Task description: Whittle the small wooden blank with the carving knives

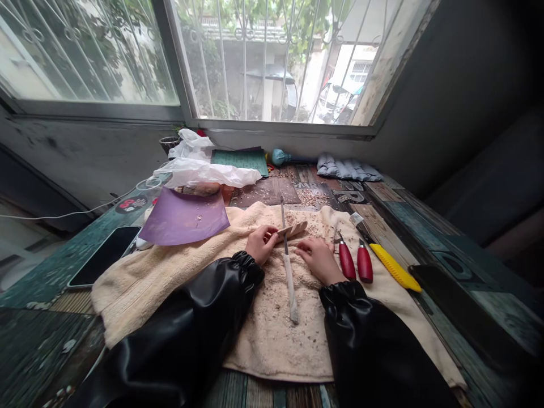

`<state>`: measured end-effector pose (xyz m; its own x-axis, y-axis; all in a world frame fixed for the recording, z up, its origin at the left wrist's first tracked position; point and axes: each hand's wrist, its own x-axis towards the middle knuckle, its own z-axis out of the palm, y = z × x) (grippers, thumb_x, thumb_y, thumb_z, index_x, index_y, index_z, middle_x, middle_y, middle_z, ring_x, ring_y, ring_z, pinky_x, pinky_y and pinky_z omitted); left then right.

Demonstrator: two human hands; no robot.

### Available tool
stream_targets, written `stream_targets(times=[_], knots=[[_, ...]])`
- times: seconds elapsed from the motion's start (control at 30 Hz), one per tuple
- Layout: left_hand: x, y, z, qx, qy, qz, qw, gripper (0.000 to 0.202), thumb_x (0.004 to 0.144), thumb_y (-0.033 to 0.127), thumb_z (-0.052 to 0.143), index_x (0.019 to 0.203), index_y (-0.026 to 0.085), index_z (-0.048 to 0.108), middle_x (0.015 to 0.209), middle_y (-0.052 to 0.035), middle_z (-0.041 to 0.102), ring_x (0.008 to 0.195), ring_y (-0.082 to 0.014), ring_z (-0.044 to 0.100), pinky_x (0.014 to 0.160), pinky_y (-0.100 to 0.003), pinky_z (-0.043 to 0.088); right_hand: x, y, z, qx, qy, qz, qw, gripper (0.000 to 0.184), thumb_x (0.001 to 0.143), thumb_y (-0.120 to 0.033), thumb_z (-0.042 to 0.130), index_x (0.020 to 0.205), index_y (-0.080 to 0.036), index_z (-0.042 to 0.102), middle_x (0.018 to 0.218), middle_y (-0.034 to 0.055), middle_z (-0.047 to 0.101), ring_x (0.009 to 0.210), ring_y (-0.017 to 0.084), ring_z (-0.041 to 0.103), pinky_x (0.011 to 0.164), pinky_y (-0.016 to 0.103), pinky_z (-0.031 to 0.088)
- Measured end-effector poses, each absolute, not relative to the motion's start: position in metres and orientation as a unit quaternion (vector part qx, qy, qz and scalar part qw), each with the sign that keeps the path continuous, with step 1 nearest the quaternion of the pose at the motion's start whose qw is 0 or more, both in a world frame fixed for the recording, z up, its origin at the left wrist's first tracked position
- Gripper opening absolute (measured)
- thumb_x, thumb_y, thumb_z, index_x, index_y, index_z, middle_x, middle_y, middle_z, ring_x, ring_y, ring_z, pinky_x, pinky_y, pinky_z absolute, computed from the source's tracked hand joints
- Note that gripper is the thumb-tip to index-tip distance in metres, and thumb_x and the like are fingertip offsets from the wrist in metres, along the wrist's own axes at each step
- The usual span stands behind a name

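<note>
My left hand (260,245) is closed around one end of a thin, flat strip of carved wood (295,229), whose free end points right. Crossing by the wood is a long, narrow file (290,286) with a pale wrapped handle, lying lengthwise on the beige towel (263,340). My right hand (319,258) rests on the towel just right of the file, fingers loosely bent and apart, with nothing seen in it. Beside it lie two carving knives with red handles, one (347,260) nearer and another (364,263) further right. Wood shavings are scattered over the towel.
A yellow-handled brush or cutter (393,266) and a dark flat bar (459,311) lie at the right. On the left are purple sandpaper (187,218) and a phone (104,258). Further back sit a white plastic bag (212,171), a green sheet (240,161) and a grey padded bundle (346,168).
</note>
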<state>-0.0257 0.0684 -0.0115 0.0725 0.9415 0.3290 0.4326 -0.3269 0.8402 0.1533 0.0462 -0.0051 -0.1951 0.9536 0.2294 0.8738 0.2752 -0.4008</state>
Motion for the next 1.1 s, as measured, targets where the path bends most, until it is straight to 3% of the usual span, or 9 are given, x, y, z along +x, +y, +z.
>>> stream_targets(times=[0.17, 0.27, 0.4, 0.53, 0.73, 0.83, 1.1], knots=[[-0.026, 0.067, -0.010, 0.679, 0.508, 0.453, 0.273, 0.018, 0.075, 0.031, 0.049, 0.083, 0.017, 0.058, 0.074, -0.0021, 0.060, 0.062, -0.0109, 0.054, 0.057, -0.022, 0.047, 0.156, 0.047, -0.003, -0.603, -0.736, 0.130, 0.277, 0.023, 0.072, -0.040, 0.051, 0.064, -0.020, 0.058, 0.070, 0.0015, 0.060, 0.072, 0.017, 0.051, 0.069, 0.032, 0.029], [-0.026, 0.067, -0.010, 0.680, 0.509, 0.454, 0.271, 0.018, 0.075, 0.030, 0.049, 0.083, 0.017, 0.058, 0.074, -0.0021, 0.060, 0.062, -0.0110, 0.054, 0.058, -0.023, 0.047, 0.161, 0.046, 0.000, -0.596, -0.715, 0.150, 0.334, 0.026, 0.074, -0.042, 0.048, 0.067, -0.019, 0.058, 0.068, 0.0017, 0.060, 0.066, 0.015, 0.051, 0.065, 0.029, 0.033], [-0.026, 0.067, -0.012, 0.679, 0.509, 0.454, 0.271, 0.017, 0.075, 0.030, 0.049, 0.083, 0.017, 0.058, 0.073, -0.0021, 0.060, 0.062, -0.0111, 0.054, 0.058, -0.023, 0.047, 0.168, 0.049, 0.001, -0.631, -0.676, 0.054, 0.377, 0.022, 0.077, -0.035, 0.044, 0.080, -0.019, 0.059, 0.080, 0.0054, 0.060, 0.075, 0.018, 0.051, 0.069, 0.032, 0.033], [-0.026, 0.068, -0.013, 0.679, 0.511, 0.453, 0.270, 0.017, 0.075, 0.029, 0.050, 0.083, 0.017, 0.058, 0.074, -0.0022, 0.060, 0.063, -0.0112, 0.055, 0.058, -0.023, 0.047, 0.172, 0.052, 0.000, -0.666, -0.658, -0.037, 0.350, 0.035, 0.074, -0.031, 0.046, 0.106, -0.019, 0.053, 0.105, 0.0110, 0.053, 0.094, 0.026, 0.044, 0.075, 0.039, 0.029], [-0.026, 0.068, -0.011, 0.680, 0.513, 0.452, 0.264, 0.016, 0.075, 0.028, 0.050, 0.082, 0.017, 0.058, 0.074, -0.0022, 0.060, 0.062, -0.0111, 0.055, 0.057, -0.022, 0.047, 0.180, 0.045, 0.001, -0.622, -0.747, 0.046, 0.230, 0.022, 0.070, -0.042, 0.054, 0.086, -0.030, 0.064, 0.094, 0.0037, 0.056, 0.091, 0.024, 0.044, 0.073, 0.037, 0.026], [-0.026, 0.068, -0.010, 0.681, 0.514, 0.450, 0.265, 0.016, 0.075, 0.028, 0.050, 0.082, 0.016, 0.058, 0.074, -0.0024, 0.060, 0.062, -0.0112, 0.055, 0.058, -0.023, 0.047, 0.184, 0.045, 0.000, -0.613, -0.763, 0.063, 0.195, 0.017, 0.070, -0.040, 0.054, 0.075, -0.027, 0.064, 0.086, 0.0026, 0.059, 0.088, 0.023, 0.047, 0.070, 0.035, 0.025], [-0.026, 0.067, -0.011, 0.680, 0.510, 0.453, 0.270, 0.016, 0.076, 0.027, 0.049, 0.083, 0.016, 0.057, 0.076, -0.0025, 0.060, 0.063, -0.0110, 0.054, 0.058, -0.022, 0.046, 0.184, 0.048, -0.002, -0.617, -0.743, 0.088, 0.243, 0.024, 0.079, -0.031, 0.041, 0.070, -0.021, 0.061, 0.078, 0.0029, 0.063, 0.080, 0.019, 0.051, 0.070, 0.033, 0.026]])
